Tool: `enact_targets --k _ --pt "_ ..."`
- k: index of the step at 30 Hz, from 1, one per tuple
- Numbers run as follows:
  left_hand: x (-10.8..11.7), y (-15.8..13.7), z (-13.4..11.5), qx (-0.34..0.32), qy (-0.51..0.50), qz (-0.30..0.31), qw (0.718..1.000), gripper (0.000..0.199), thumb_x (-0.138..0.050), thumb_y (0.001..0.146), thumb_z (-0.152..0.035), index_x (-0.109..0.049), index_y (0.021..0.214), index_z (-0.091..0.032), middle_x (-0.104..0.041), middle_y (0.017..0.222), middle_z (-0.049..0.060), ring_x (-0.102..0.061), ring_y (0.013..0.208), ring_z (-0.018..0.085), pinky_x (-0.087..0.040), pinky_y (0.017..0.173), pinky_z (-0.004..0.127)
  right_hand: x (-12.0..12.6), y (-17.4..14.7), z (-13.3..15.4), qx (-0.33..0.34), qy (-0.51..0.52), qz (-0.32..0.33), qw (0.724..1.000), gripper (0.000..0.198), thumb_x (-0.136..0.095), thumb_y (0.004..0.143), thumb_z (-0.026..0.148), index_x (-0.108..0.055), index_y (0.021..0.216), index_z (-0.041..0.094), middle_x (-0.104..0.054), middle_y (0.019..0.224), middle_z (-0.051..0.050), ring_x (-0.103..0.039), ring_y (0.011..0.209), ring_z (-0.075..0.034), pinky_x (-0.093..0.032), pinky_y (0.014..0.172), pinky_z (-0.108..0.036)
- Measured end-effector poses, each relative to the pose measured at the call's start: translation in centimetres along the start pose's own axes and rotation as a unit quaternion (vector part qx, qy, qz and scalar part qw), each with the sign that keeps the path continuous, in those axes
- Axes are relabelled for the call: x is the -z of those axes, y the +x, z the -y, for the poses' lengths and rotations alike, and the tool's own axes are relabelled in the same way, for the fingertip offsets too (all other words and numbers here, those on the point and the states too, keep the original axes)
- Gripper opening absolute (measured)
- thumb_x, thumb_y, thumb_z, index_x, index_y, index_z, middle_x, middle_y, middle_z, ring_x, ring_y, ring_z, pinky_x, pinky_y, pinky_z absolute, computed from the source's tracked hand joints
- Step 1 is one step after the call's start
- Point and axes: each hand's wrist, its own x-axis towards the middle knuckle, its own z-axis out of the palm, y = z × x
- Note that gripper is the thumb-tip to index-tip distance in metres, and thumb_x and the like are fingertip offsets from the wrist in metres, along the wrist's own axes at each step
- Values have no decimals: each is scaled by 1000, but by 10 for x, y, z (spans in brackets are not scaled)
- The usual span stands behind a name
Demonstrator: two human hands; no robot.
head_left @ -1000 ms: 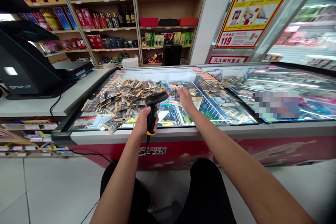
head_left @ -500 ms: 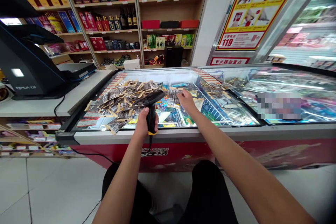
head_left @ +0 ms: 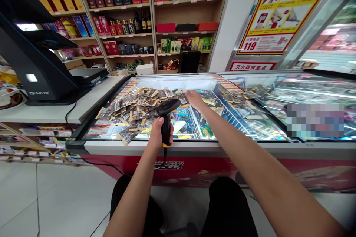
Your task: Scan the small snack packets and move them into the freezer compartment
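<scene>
Nearest to us, our dark-clad knees [head_left: 228, 203] stand over the pale tiled floor [head_left: 19, 189], just before the red front of a chest freezer [head_left: 111, 148]. Our left hand [head_left: 157, 133] is wrapped around the handle of a black barcode scanner [head_left: 168, 106] with a yellow-trimmed base, holding it upright above the freezer's near edge, its head tipped to the right. To its left, a heap of small brown packets with tan ends [head_left: 130, 109] spreads over the glass top, one loose packet [head_left: 127, 136] lying closest to us. A little farther off, our right hand [head_left: 197, 100] has its fingers drawn nearly together at a packet [head_left: 183, 97] beside the heap's right end; we cannot tell whether they grip it. Below the glass we see a white wire basket [head_left: 196, 122] and bright bags. At far left, a black weighing machine [head_left: 52, 77] stands on a white table [head_left: 46, 116]. Beyond the freezer rise wooden shelves [head_left: 180, 14] of boxes and bottles, with a red-and-yellow poster [head_left: 289, 7] to their right.
</scene>
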Motion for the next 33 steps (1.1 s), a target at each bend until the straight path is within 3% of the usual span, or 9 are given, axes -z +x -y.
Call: enact_targets --k 3,6,8,11,15,19,25,29,33 --pt "1 1 1 6 2 13 1000 64 -63 84 -77 -61 106 -17 -59 55 -5 -51 30 13 -37 31 23 21 -13 -4 9 -70 6 998 41 -61 97 45 -77 123 19 -75 135 -15 -66 131 -35 -46 118 -51" --pt "2 0 1 5 3 21 1000 65 -62 85 -77 -60 110 -17 -60 56 -5 -50 30 13 -37 31 23 64 -24 -7 37 -173 -15 984 42 -56 99 39 -75 130 17 -70 142 -18 -58 139 -37 -40 122 -52" --pt "3 -1 1 0 7 19 1000 64 -62 86 -75 -59 111 -16 -60 57 -6 -49 31 12 -37 31 23 98 -28 -10 50 -320 -54 945 43 -54 100 35 -74 131 13 -71 136 -21 -55 140 -41 -39 121 -57" --pt "3 -2 1 -5 19 17 1000 62 -61 87 -74 -60 110 -16 -61 60 -5 -48 31 11 -36 32 23 141 -36 -21 -31 -472 -143 870 55 -56 99 43 -68 137 5 -63 140 -32 -49 140 -51 -41 113 -65" --pt "3 -4 0 -6 38 24 999 61 -60 88 -73 -59 110 -16 -60 58 -6 -50 31 12 -38 32 23 160 -47 -41 -123 -517 -154 833 71 -55 99 54 -61 144 -1 -51 150 -41 -45 142 -55 -40 109 -69" --pt "3 -5 -1 -1 43 25 999 58 -60 89 -72 -58 109 -17 -59 58 -5 -50 32 13 -39 32 23 149 -51 -49 -95 -524 -134 836 66 -61 95 50 -61 139 1 -55 145 -38 -47 139 -51 -39 110 -65" --pt "5 -5 0 9 39 29 999 55 -59 90 -71 -57 104 -18 -60 58 -4 -51 33 12 -38 32 22 136 -50 -46 -70 -448 -131 882 97 -81 75 45 -43 153 3 -50 150 -35 -47 141 -50 -38 116 -60" --pt "4 -5 0 8 42 27 999 56 -59 89 -72 -58 103 -18 -60 58 -4 -49 31 11 -39 32 22 141 -49 -44 -18 -353 -84 932 74 -76 77 29 -52 144 10 -55 149 -28 -52 142 -44 -41 119 -56" --pt "4 -5 -1 11 49 28 998 58 -60 89 -73 -58 107 -17 -61 59 -4 -48 31 11 -39 32 22 145 -47 -45 -13 -277 -81 957 51 -72 83 27 -61 132 14 -71 126 -22 -66 128 -41 -50 113 -58"
